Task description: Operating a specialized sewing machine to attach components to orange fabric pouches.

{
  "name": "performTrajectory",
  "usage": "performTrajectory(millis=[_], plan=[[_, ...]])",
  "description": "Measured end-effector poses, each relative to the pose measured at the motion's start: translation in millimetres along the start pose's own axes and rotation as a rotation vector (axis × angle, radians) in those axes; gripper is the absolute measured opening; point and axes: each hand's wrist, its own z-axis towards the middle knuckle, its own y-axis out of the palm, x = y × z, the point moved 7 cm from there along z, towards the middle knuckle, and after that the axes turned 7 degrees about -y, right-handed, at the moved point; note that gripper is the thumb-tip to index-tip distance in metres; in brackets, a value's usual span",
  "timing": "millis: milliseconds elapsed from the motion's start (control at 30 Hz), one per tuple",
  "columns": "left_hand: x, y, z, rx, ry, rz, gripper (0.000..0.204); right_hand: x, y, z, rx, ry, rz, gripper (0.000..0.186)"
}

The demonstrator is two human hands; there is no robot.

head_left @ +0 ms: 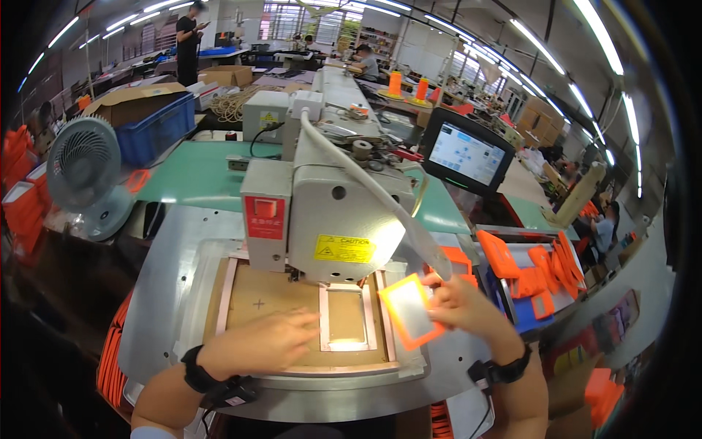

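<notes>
My right hand (462, 311) pinches an orange-bordered rectangular piece with a pale see-through middle (404, 307) by its right side, raised at the right of the sewing bed. My left hand (267, 340) reaches over the brown template board (270, 296), fingers stretched toward a small rectangular frame with pale strips (326, 322). Nothing shows in this hand, though its underside is hidden. The head of a grey industrial sewing machine (344, 219) stands just beyond, its lamp lighting the frame.
Orange pieces (523, 282) fill a blue tray to the right. A touch screen (470, 151) stands behind it. At the left are a fan (84, 157) and a blue crate (157, 130). Orange thread cones (395, 84) stand farther back. Several people are in the background.
</notes>
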Motion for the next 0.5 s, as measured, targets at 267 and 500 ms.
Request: performTrajectory(millis=[267,500], plan=[[-7,25,-3,-0.089,-0.016,0.119,0.053,32,79,47,-0.132,-0.043,-0.288,0.044],[-4,17,-4,-0.044,-0.052,0.191,0.055,30,91,54,-0.168,-0.036,-0.443,0.046]])
